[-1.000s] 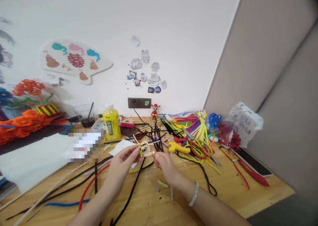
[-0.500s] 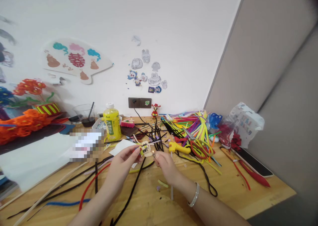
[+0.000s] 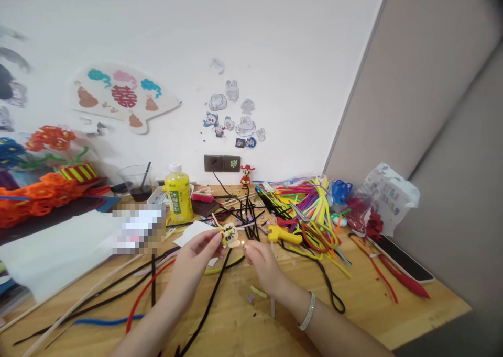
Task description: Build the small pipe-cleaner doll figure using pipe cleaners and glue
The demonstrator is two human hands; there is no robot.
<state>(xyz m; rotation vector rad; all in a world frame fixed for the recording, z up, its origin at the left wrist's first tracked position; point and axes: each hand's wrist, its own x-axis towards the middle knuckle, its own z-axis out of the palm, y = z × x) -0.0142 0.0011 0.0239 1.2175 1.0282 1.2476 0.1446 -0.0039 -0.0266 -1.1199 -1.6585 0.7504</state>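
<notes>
Between the thumb and fingers of my left hand (image 3: 199, 253) is a small fuzzy figure (image 3: 231, 235), cream with yellow and black markings. My right hand (image 3: 262, 267) is closed around a lighter (image 3: 244, 247), most of which the fingers hide. A small flame burns at the lighter's tip, close beside the figure's right edge. Both hands are held over the middle of the wooden table (image 3: 231, 315). Behind the right hand lies a yellow glue gun (image 3: 283, 235). Black pipe cleaners (image 3: 248, 215) are scattered beyond the figure.
A yellow drink bottle (image 3: 178, 194) and a plastic cup (image 3: 138, 184) stand back left. Colourful pipe cleaners (image 3: 318, 200) heap at the back right, with scissors (image 3: 301, 211) on them. Pliers (image 3: 401, 273) and a phone (image 3: 404, 260) lie right. A small red figure (image 3: 245, 176) stands by the wall.
The flame at the lighter looks a little brighter and larger. Both hands keep nearly the same pose, and the whole view has shifted slightly.
</notes>
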